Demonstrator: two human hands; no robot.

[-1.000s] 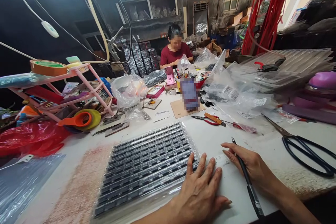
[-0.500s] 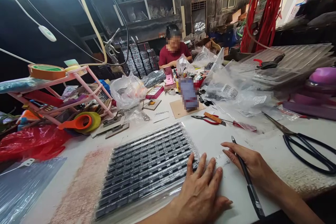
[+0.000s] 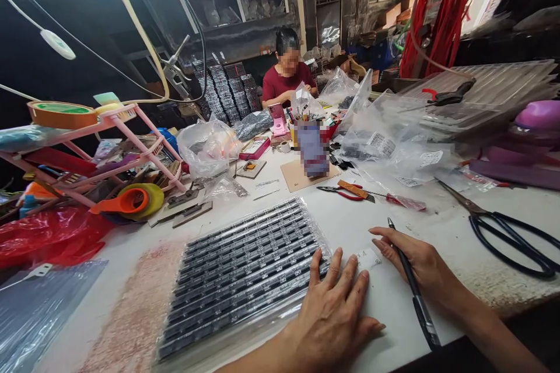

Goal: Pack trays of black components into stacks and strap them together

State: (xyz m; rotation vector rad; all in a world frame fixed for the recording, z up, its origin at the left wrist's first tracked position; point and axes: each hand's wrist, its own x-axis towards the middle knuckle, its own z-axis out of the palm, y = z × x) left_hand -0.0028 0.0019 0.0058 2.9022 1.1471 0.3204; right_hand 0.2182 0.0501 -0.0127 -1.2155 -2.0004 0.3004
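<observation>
Remaining in place: right hand (image 3: 429, 268) pinching a pen (image 3: 413, 290), left hand (image 3: 335, 306) spread over the edge of wrapped strips (image 3: 245, 274); work apparently paused.

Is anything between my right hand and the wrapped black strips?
Partly: your left hand lies between your right hand and the nearer part of the wrapped black strips. Toward their far right corner, nothing visible does.

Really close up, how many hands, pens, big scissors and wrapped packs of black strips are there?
Left hand and right hand: 2
Black pen: 1
Black-handled scissors: 1
Wrapped pack of black strips: 1
Total: 5
</observation>
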